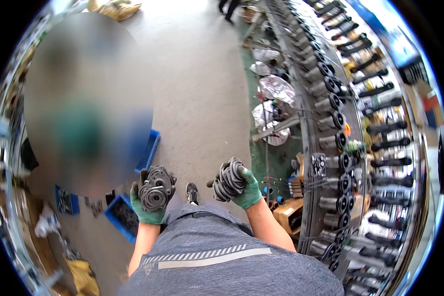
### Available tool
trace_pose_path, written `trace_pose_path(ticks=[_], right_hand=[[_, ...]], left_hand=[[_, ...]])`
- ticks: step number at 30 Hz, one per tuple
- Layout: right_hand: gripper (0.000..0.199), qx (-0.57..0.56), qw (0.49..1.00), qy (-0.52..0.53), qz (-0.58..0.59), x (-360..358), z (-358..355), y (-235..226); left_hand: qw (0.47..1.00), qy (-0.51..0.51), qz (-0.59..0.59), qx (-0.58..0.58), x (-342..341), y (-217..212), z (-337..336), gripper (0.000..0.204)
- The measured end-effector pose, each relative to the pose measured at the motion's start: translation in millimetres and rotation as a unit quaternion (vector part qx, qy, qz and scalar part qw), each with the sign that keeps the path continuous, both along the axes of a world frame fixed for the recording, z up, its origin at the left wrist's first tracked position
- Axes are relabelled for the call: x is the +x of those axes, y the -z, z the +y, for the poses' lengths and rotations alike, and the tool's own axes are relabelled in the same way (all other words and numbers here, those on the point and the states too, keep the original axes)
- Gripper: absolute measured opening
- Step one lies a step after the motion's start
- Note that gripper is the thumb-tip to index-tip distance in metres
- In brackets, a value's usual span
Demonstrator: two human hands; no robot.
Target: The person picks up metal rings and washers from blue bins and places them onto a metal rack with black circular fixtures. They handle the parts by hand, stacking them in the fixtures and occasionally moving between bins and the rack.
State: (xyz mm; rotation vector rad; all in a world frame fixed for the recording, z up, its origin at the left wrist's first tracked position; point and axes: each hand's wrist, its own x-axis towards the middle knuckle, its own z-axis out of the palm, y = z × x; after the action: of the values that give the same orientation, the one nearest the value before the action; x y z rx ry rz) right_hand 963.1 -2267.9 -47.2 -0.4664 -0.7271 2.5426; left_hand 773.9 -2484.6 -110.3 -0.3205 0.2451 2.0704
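Observation:
In a green glove, my left hand [145, 213] is closed around a stack of grey metal castings [156, 188] with round openings and lobed edges. My right hand [251, 191], gloved the same way, grips another bundle of grey metal castings [229, 178], stacked face to face. Both bundles are held out in front of my waist, apart from each other. The fingers are partly hidden behind the metal, and the exact number of pieces cannot be made out.
A long rack [306, 143] on the right carries rows of grey cylindrical parts [333, 141] and black handle-like parts [387, 127]. Beneath it are a cardboard box [287, 213] and silvery bags [276, 91]. Blue crates [114, 206] stand at left beside a large blurred patch. A person's legs [229, 10] show far ahead.

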Motion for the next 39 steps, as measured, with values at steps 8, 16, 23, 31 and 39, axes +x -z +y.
trace_pose_path(ticks=[8, 16, 23, 31, 39], right_hand=[[0.053, 0.029, 0.987, 0.156, 0.014, 51, 21, -12], [0.054, 0.042, 0.951, 0.303, 0.041, 105, 72, -8], [0.051, 0.034, 0.896, 0.439, 0.051, 163, 159, 20], [0.048, 0.082, 0.919, 0.384, 0.021, 225, 316, 31], [0.055, 0.029, 0.907, 0.418, 0.041, 212, 478, 53]], left_hand=[[0.975, 0.214, 0.012, 0.054, -33, 11, 94, 0.056], [0.952, 0.303, -0.02, 0.043, -49, 8, 210, 0.056], [0.94, 0.337, -0.043, 0.027, -17, 9, 331, 0.058], [0.928, 0.37, -0.034, 0.036, 38, 14, 482, 0.058], [0.91, 0.411, -0.01, -0.05, 67, 24, 656, 0.06]])
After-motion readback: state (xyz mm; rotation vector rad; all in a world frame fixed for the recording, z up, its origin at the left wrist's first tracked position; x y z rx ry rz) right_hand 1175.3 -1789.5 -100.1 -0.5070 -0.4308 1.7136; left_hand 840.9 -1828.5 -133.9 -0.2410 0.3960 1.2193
